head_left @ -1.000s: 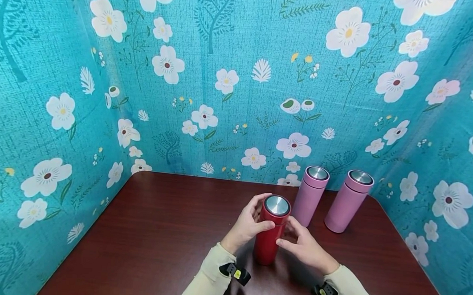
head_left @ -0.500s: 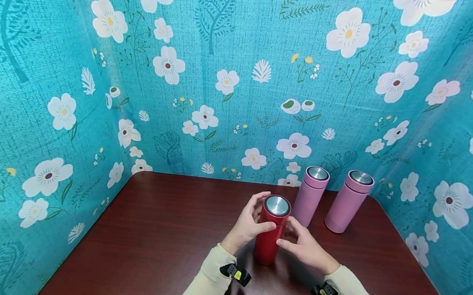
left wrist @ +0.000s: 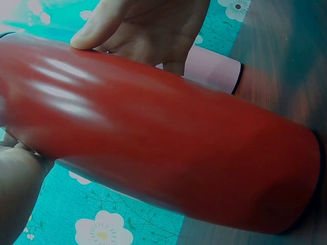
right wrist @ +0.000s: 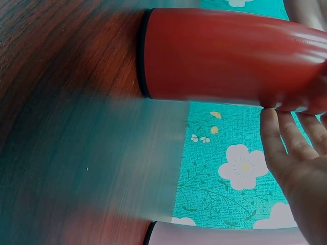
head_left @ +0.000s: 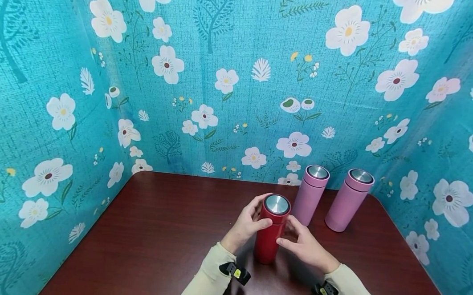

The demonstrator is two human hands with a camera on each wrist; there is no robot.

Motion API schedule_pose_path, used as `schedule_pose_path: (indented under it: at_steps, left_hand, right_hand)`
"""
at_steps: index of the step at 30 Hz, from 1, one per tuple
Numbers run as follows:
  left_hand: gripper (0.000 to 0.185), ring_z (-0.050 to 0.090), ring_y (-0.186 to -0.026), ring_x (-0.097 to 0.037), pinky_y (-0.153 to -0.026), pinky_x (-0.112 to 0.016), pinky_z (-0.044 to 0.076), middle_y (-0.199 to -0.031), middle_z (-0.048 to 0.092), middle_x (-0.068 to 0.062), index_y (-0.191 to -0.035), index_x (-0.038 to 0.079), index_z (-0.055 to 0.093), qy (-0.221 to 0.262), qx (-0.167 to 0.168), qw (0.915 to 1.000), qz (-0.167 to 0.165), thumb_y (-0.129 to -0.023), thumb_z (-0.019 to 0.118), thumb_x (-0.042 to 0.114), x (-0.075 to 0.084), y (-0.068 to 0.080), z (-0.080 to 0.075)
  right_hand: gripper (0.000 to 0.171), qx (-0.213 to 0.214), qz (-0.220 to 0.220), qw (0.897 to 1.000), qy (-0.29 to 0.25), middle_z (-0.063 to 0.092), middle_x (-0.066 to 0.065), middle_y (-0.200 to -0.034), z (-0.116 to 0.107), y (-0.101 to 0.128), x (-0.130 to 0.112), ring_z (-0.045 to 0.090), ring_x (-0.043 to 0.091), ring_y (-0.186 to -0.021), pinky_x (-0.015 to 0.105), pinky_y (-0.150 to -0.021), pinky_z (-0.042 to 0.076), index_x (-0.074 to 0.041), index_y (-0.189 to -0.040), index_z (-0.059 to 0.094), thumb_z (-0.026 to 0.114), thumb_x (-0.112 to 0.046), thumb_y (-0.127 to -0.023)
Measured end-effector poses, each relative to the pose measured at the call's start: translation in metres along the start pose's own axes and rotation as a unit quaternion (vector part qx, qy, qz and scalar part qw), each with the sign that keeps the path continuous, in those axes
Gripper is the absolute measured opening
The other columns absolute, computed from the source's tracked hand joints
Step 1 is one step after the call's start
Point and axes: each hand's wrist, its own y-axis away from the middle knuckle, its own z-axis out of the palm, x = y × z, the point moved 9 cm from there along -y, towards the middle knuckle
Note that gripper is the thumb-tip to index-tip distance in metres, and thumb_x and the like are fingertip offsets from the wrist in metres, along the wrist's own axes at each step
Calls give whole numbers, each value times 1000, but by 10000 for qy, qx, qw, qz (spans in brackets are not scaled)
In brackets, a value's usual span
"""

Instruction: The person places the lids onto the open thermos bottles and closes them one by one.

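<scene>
A red thermos flask with a brushed-metal disc on its lid stands upright on the table in front of me. My left hand holds it high on its left side, thumb across the front near the lid seam and fingers round the back. Lower on the right side, my right hand holds it with the fingertips and thumb. The right wrist view shows those fingertips against the red wall. In the left wrist view the flask's body fills most of the picture, with its dark base rim down on the tabletop.
Two pink thermos flasks stand upright at the back right: one pink flask just behind my right hand, the other pink flask farther right. The dark wood table is bounded by a blue floral cloth behind and at both sides.
My left thumb has shifted slightly to the left on the red thermos flask. Both hands and all the flasks otherwise stay where they were.
</scene>
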Motion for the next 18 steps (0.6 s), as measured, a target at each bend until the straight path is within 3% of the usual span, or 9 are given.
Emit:
schedule_pose_path:
  at_steps: [4, 18]
  left_hand:
    - [69, 42, -123, -22, -100, -38, 40, -135, 45, -9, -144, 11, 31, 73, -90, 9998, 136, -88, 65, 32, 2, 0, 1]
    - [70, 44, -121, -20, -101, -38, 38, -132, 47, -10, -139, 9, 33, 70, 84, 9997, 205, -87, 66, 42, 0, -1, -1]
  right_hand:
    - [60, -17, 35, 10000, -12, 53, 13, -129, 0, 0, 1, 53, 32, -113, 48, -91, 46, -8, -140, 35, 66, -7, -87]
    - [62, 21, 137, 9999, -13, 53, 12, -130, 0, 0, 5, 53, 31, -114, 43, -91, 47, -9, -141, 35, 67, -9, -87]
